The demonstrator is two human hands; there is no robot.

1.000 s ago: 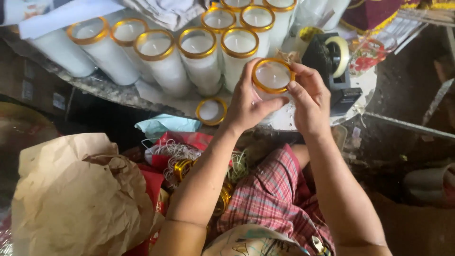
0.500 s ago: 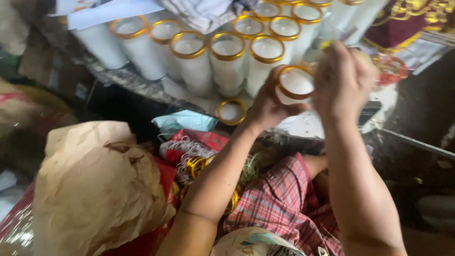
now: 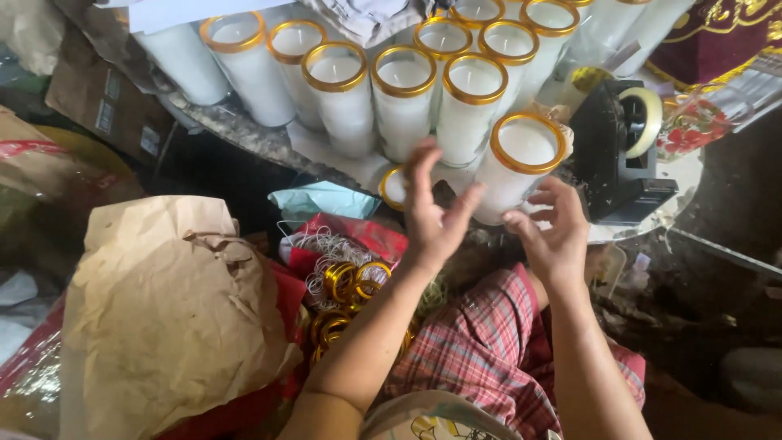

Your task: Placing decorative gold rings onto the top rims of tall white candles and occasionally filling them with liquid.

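Candle (image 3: 519,163) in a tall white glass with a glossy gold rim stands at the near edge of the crowded shelf (image 3: 244,134), beside a row of matching cylinders. Left hand (image 3: 432,213) is spread wide just beside it, gripping nothing; right hand (image 3: 552,232) hovers loosely curled, also empty. Standing so near the edge, the smooth glass could tip or roll off if a finger nudges it. Below lie shiny gold rings (image 3: 350,281) and crumpled brown paper (image 3: 171,310).
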